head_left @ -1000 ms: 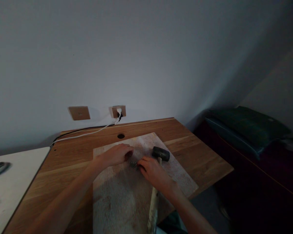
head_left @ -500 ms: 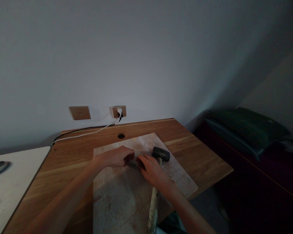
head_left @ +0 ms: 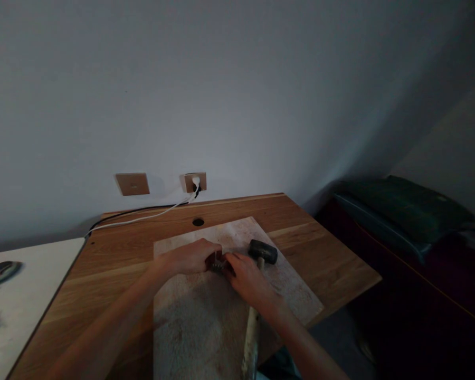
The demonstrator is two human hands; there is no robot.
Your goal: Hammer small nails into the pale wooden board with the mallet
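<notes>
My left hand (head_left: 200, 256) is closed around a small dark ribbed metal piece (head_left: 217, 265), which looks like a coil spring. Its far end meets the bent fingers of my right hand (head_left: 243, 272), closed on it from the right side. Fingers hide most of the piece. Both hands are just above a worn pale board (head_left: 193, 327). A mallet lies on this board, its black head (head_left: 263, 251) just beyond my right hand and its worn light handle (head_left: 251, 338) running toward me, partly under my right forearm.
Beneath the board is a wooden desk (head_left: 320, 253) with a round cable hole (head_left: 198, 222). White and black cables (head_left: 138, 217) run to a wall socket (head_left: 195, 182). A white table (head_left: 31, 285) adjoins at left; green cushions (head_left: 404, 211) are at right.
My hands have come closer together. The ribbed piece, earlier showing in the gap between them, is now more covered by my fingers. The view has shifted slightly; the mallet stays put.
</notes>
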